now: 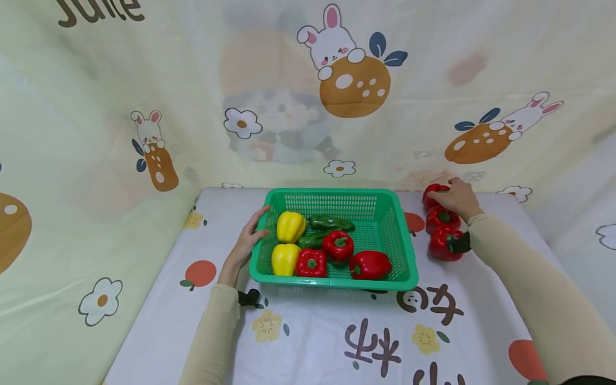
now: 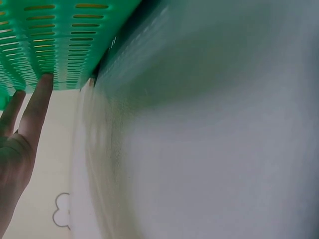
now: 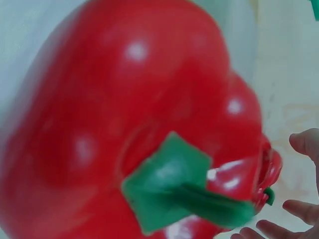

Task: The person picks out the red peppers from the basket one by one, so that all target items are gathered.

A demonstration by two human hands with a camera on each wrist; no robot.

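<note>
A green plastic basket (image 1: 332, 283) stands on the table, holding two yellow bell peppers (image 1: 291, 227), two dark green peppers (image 1: 332, 222) and several red bell peppers (image 1: 370, 265). My left hand (image 1: 246, 240) holds its left rim, thumb over the edge; straight fingers touch the outer wall in the left wrist view. To the right stands a row of three red bell peppers (image 1: 445, 244). At the farthest red bell pepper (image 1: 431, 193) my right hand (image 1: 456, 199) reaches with thumb and fingers spread. The nearest pepper (image 3: 114, 99) fills much of the right wrist view.
A patterned white cloth (image 1: 308, 337) covers the table. Behind it and along the sides hangs a cream curtain (image 1: 192, 80) printed with rabbits and flowers. The row of loose peppers lies a short way off the basket's right wall.
</note>
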